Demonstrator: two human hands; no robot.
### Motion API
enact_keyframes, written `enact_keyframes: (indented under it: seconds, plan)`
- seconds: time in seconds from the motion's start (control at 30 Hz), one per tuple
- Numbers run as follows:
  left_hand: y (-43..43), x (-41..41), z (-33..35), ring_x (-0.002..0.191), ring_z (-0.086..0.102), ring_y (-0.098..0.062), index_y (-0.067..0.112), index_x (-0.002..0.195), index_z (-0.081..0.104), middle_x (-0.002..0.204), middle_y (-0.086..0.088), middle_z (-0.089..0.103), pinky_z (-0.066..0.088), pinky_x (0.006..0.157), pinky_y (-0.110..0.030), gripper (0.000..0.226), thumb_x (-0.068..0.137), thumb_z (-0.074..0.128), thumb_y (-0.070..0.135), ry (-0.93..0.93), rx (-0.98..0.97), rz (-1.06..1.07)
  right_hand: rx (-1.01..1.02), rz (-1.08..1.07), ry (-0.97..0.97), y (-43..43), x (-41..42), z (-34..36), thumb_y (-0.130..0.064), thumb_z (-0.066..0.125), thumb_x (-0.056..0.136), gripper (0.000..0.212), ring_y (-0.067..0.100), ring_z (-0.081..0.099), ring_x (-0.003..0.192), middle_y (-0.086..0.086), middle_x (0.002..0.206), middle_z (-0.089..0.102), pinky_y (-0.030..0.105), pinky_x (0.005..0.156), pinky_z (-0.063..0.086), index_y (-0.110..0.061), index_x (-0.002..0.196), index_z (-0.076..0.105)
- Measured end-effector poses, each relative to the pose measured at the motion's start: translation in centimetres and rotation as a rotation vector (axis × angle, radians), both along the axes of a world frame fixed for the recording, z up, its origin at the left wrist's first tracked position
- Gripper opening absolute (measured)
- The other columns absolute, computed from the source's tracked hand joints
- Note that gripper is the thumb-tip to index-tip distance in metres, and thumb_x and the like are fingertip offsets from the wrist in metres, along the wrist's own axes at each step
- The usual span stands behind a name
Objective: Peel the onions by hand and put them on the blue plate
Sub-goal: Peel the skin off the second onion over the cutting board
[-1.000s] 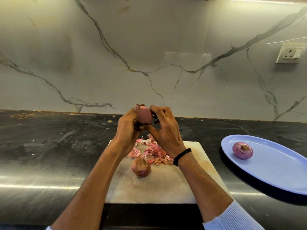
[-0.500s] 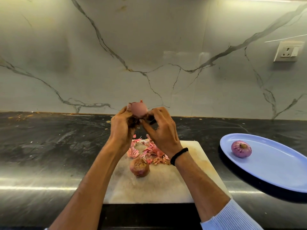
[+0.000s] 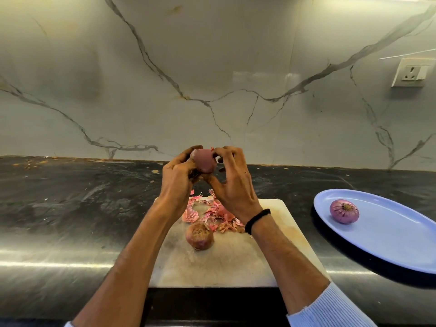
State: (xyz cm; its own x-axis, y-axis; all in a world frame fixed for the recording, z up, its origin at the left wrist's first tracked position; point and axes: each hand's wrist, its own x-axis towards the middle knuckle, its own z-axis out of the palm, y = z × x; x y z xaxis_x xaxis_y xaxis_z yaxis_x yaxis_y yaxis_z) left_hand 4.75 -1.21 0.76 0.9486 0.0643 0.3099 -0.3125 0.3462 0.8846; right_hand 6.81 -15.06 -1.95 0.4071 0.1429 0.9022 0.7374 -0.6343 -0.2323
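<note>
— Left hand is curling round a red onion at the centre of the frame, its fingers wrapping the far side and holding it up clear of the board.
— And the other one?
— Her... sorry, the person's right hand is gripping that same onion from the right. Its fingertips are bending onto the top, where a small flap of skin is sticking up, and the thumb is tucking in underneath.
— Where are the rest sitting?
— One unpeeled onion is lying on the pale cutting board, lower centre, just beside a heap of pink peels spreading below the right wrist. One peeled onion is resting on the blue plate at the right edge of the frame, toward the plate's left end, well apart from the board.
— Anything else around?
— A black wristband is circling the right wrist. Board and plate are both sitting on the dark countertop, and a white wall socket is showing at upper right.
</note>
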Motion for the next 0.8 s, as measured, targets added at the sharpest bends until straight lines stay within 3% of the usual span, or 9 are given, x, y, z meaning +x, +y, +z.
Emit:
enact_keyframes:
  seconds: [0.13,0.27,0.33,0.47,0.53,0.67,0.8]
  plan:
    - [-0.08,0.02,-0.12,0.115,0.062,-0.039,0.011,0.121,0.067,0.123,-0.018,0.065,0.057,0.088,-0.038,0.025,0.100,0.053,0.013,-0.013,0.051,0.005,0.000,-0.034,-0.018,-0.15,-0.12,-0.02,-0.015,0.081,0.080,0.050,0.016,0.048,0.102,0.012,0.117,0.046,0.016,0.087,0.043,-0.009,0.121,0.054]
    - [-0.06,-0.09,0.00,0.106,0.065,-0.030,0.013,0.118,0.069,0.119,-0.016,0.069,0.055,0.088,-0.037,0.024,0.100,0.055,0.021,0.000,0.014,0.018,-0.026,-0.016,-0.067,0.11,-0.47,-0.10,-0.014,0.077,0.085,0.025,0.015,0.050,0.094,0.013,0.111,0.048,0.024,0.079,0.053,-0.005,0.100,0.058]
    - [-0.03,-0.09,0.05,0.102,0.066,-0.028,0.013,0.117,0.070,0.116,-0.016,0.070,0.055,0.088,-0.036,0.024,0.100,0.055,0.021,-0.005,0.005,0.021,-0.011,-0.004,-0.063,0.13,-0.50,-0.03,-0.015,0.076,0.086,0.023,0.015,0.051,0.093,0.011,0.110,0.048,0.024,0.078,0.054,-0.005,0.096,0.058]
    - [0.04,-0.02,0.02,0.104,0.066,-0.029,0.013,0.118,0.070,0.117,-0.015,0.069,0.054,0.088,-0.038,0.024,0.100,0.056,0.021,-0.011,0.002,0.035,0.030,0.013,-0.015,0.15,-0.43,0.04,-0.014,0.077,0.085,0.045,0.007,0.046,0.100,0.012,0.117,0.046,0.005,0.084,0.044,-0.017,0.119,0.046]
    - [0.04,0.02,-0.05,0.106,0.065,-0.031,0.013,0.119,0.070,0.119,-0.016,0.068,0.054,0.088,-0.039,0.025,0.099,0.057,0.021,-0.015,0.008,0.041,0.024,0.004,0.004,0.05,-0.34,0.04,-0.015,0.078,0.085,0.055,0.009,0.047,0.102,0.012,0.119,0.045,0.002,0.084,0.040,-0.022,0.126,0.043]
    - [0.04,-0.11,-0.09,0.108,0.067,-0.032,0.015,0.116,0.070,0.114,-0.013,0.071,0.056,0.093,-0.043,0.021,0.098,0.059,0.020,-0.037,0.038,0.046,-0.010,-0.037,-0.037,-0.01,-0.35,-0.08,-0.013,0.077,0.085,0.050,0.003,0.040,0.101,0.010,0.117,0.045,0.000,0.085,0.038,-0.016,0.126,0.049]
    - [-0.09,-0.21,-0.11,0.100,0.071,-0.023,0.018,0.110,0.071,0.101,-0.002,0.075,0.059,0.084,-0.033,0.017,0.097,0.059,0.018,-0.042,0.045,0.041,-0.013,-0.025,-0.038,-0.09,-0.45,0.05,-0.008,0.074,0.086,0.041,0.007,0.045,0.096,0.009,0.114,0.046,0.002,0.085,0.039,-0.011,0.123,0.056]
